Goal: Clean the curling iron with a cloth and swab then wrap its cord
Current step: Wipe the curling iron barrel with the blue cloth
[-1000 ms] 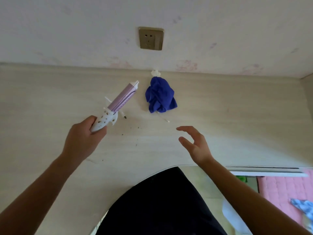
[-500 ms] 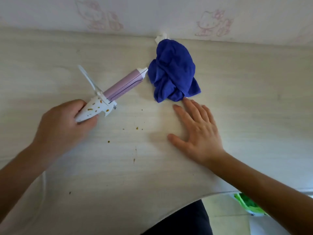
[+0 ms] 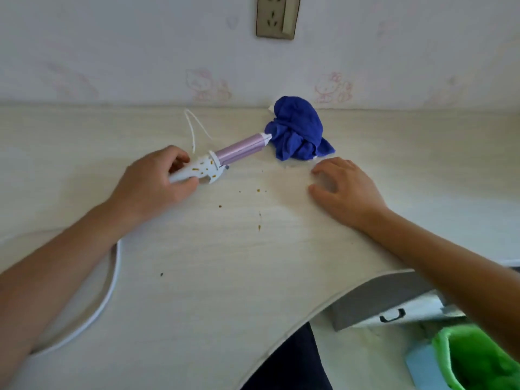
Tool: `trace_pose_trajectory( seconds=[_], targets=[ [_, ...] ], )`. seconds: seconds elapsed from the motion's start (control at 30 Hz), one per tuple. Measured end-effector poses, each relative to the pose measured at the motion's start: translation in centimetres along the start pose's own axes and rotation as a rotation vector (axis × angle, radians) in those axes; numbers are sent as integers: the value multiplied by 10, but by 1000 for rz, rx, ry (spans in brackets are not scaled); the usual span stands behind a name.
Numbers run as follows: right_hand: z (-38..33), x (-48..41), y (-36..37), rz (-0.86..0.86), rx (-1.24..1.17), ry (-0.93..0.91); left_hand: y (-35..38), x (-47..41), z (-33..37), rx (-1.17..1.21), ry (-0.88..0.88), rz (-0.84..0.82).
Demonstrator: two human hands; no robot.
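Observation:
My left hand [image 3: 153, 180] grips the white handle of the curling iron [image 3: 222, 159], which has brown specks on the handle and a lilac barrel. The barrel tip touches a crumpled blue cloth [image 3: 298, 129] by the wall. The iron's white cord [image 3: 92, 308] loops on the table under my left forearm. Thin white swabs [image 3: 194, 130] lie behind the handle. My right hand [image 3: 342, 187] rests on the table just in front of the cloth, fingers curled over something small and white that I cannot make out.
Brown crumbs [image 3: 257, 190] are scattered on the pale wooden table [image 3: 225, 277]. A wall socket [image 3: 277, 16] sits above. Below the table's curved edge at the right are a grey drawer [image 3: 380, 302] and a green-lined bin [image 3: 475, 361].
My right hand has drawn back a little from the cloth and curled its fingers. My left hand has lowered the curling iron so its tip touches the cloth.

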State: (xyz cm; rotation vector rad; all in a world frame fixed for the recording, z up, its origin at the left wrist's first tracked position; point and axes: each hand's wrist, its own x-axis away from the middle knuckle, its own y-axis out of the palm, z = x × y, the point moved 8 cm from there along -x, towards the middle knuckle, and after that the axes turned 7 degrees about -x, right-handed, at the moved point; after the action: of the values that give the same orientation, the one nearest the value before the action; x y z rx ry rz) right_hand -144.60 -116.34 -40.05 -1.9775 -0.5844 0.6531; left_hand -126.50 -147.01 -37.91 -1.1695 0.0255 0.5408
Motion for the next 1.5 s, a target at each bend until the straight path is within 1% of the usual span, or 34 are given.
trace_pose_trajectory(
  seconds=[0.13,0.3,0.37,0.43,0.47,0.57,0.67,0.77,0.9,1.0,1.07,1.13,1.2,1.27,1.37,1.5],
  targets=[
    [4,1,-11,178,-127,79,-4,7,-10,56,3,-42],
    [-8,-12,-9,287,-266,52,-21,24,-31,147,-33,115],
    [-17,-22,-8,315,-308,26,-27,29,-25,83,40,139],
    [-25,-33,-5,318,-336,6,-27,32,-17,13,134,128],
    [-28,-43,-4,320,-336,2,-28,30,-15,0,151,117],
    [-30,-66,-3,311,-297,29,-28,32,-16,-39,153,61],
    [-29,-85,-6,265,-199,76,-26,41,-20,-105,128,-27],
    [-25,-117,-12,202,-127,189,-21,41,-24,-158,90,-105],
    [-6,-145,-5,69,-206,417,-19,37,-31,-179,20,-161],
    [6,-156,2,16,-153,483,-18,36,-33,-157,-16,-157],
    [11,-162,2,38,-235,477,-19,36,-34,-122,-34,-124],
    [14,-165,-7,161,-382,410,-21,37,-36,-83,-53,-95],
    [17,-163,-19,290,-480,335,-21,36,-37,-29,-73,-86],
    [17,-160,-21,303,-542,312,-21,36,-38,37,-82,-83],
    [18,-157,-19,287,-646,362,-21,35,-36,114,-100,-71],
    [10,-148,-31,350,-858,392,-21,35,-31,212,-116,-58]
  ],
)
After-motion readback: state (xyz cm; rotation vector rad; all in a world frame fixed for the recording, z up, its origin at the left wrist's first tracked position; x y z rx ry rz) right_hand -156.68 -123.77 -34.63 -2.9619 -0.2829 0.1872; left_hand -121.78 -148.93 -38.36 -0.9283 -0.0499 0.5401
